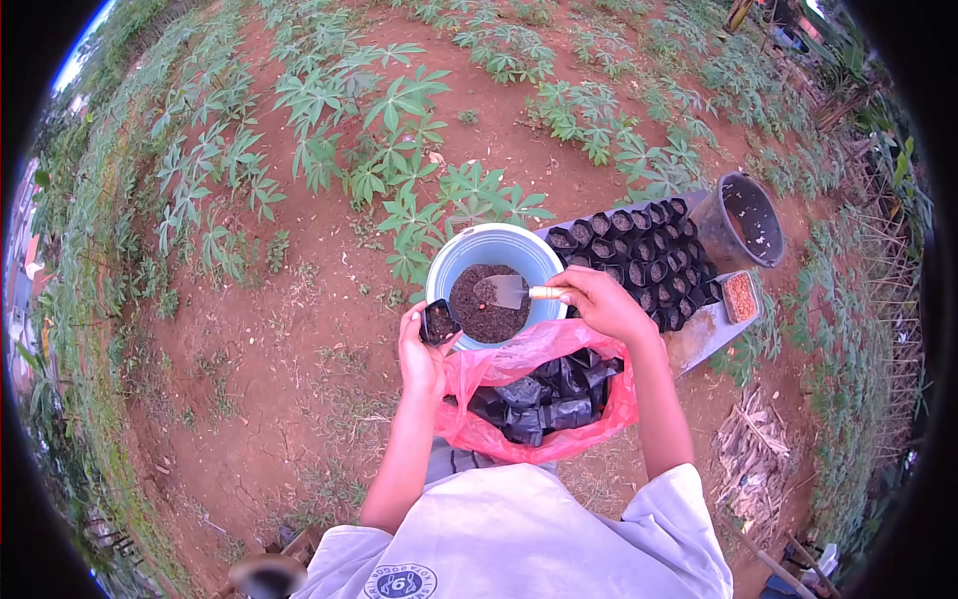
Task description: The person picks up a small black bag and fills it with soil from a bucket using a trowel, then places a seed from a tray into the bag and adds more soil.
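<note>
My left hand (420, 351) holds a small black nursery bag (439, 322) partly filled with soil, right beside a blue bucket (469, 253). Dark soil (486, 309) lies in the bucket. My right hand (601, 300) grips the wooden handle of a small trowel (507, 291), whose metal blade rests over the soil inside the bucket. On my lap, just below the bucket, sits a pink plastic bag (524, 351) holding several empty black nursery bags (544, 394).
A tray (699, 334) of several filled black nursery bags (639, 250) stands to the right of the bucket. A black bucket (743, 222) and a small box of reddish material (739, 297) lie beyond it. Green leafy plants (399, 130) grow in red earth ahead.
</note>
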`<state>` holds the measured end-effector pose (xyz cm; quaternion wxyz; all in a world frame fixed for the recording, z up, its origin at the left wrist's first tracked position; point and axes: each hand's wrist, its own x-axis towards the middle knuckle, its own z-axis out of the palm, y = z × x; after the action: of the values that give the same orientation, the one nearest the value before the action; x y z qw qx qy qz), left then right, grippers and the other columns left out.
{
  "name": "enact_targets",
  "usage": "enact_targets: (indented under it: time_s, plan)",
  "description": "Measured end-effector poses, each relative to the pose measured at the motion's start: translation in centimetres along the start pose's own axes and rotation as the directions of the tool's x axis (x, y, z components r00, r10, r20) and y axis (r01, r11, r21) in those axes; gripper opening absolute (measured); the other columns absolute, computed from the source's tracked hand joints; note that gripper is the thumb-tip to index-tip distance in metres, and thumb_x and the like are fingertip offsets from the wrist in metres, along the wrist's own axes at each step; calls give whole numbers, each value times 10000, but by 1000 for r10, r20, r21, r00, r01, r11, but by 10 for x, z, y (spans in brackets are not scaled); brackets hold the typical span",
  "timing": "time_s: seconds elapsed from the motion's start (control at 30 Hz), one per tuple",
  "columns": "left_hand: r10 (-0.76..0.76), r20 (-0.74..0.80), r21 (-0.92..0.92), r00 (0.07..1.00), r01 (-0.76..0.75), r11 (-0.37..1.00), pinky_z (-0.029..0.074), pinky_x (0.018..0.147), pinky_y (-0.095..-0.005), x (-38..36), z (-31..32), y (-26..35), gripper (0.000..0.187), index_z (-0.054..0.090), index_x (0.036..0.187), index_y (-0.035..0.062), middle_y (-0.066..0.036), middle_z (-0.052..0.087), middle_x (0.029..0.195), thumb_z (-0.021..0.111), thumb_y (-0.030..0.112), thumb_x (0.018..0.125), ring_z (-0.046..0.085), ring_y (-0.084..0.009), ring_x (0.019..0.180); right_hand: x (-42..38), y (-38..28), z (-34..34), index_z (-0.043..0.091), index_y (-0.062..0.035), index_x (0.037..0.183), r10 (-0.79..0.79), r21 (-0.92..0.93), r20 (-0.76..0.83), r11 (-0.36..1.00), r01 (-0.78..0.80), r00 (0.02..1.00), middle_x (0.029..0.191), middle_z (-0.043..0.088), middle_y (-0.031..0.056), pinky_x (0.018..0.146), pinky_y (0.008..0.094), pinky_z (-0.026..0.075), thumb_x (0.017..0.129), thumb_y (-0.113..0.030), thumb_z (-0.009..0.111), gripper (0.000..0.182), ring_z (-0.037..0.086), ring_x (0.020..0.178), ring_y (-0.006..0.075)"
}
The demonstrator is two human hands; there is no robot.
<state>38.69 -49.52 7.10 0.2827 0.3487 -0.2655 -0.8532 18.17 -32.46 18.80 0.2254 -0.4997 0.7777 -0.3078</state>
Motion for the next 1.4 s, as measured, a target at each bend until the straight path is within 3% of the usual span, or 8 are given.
enact_targets:
  time_s: [0.07,0.13,0.37,0.83,0.93,1.03,1.27,1.4]
  plan:
    - [1,9,7,1000,-1,1000,556,833,-457,0,2,-4,304,473,1212,76,-101,564,1148,333,231,991,596,-223,1032,-7,-13,-5,621,-1,1063,-17,-8,-10,1000,17,1000,900,610,140,738,344,472,827,34,549,249,603,826,272]
    - [5,34,18,999,-6,1000,561,824,-452,0,4,-8,304,471,1218,82,-108,562,1150,326,226,994,596,-228,1029,-12,-20,-6,617,-10,1069,-52,-41,-7,998,52,999,970,631,164,797,399,475,827,1,573,247,608,908,340]
    - [37,11,36,999,-37,999,559,829,-443,-5,15,-13,270,474,1192,95,-110,558,1164,331,204,990,603,-238,1039,-12,-45,-2,627,-14,1048,-143,-169,57,974,151,988,942,620,165,798,433,474,812,-2,562,245,597,929,355]
    - [83,-12,18,996,-83,996,519,889,-455,-8,15,-24,240,420,1207,87,-136,517,1185,339,179,1000,573,-251,1071,-1,-76,4,625,-24,906,-254,-432,138,854,289,957,778,597,137,749,435,475,858,-166,580,157,618,797,327]
    - [76,-23,17,997,-76,997,504,906,-461,-11,18,-24,244,416,1211,86,-142,510,1192,340,181,999,567,-259,1076,2,-83,4,658,-47,1010,-207,-472,183,839,271,961,797,605,116,756,411,463,860,-166,584,206,603,802,309]
    - [61,-26,30,998,-61,998,501,909,-467,-11,19,-25,247,416,1212,85,-144,505,1202,341,183,998,563,-261,1083,3,-82,8,627,-35,850,-300,-430,126,842,325,945,754,607,120,749,430,472,863,-193,590,162,617,780,316]
    - [50,-17,-12,999,-50,999,500,914,-473,-7,15,-29,256,414,1222,88,-144,512,1203,336,180,997,563,-262,1082,-1,-94,-2,627,-35,871,-267,-428,146,851,304,953,775,617,120,745,425,467,864,-194,592,163,615,776,313]
    - [62,3,-22,998,-62,998,514,837,-404,-3,6,-22,248,442,1213,96,-115,544,1140,367,196,999,584,-215,1005,-7,-94,-11,623,-42,920,-241,-409,72,878,249,968,833,614,119,748,420,464,860,-178,595,151,608,835,306]
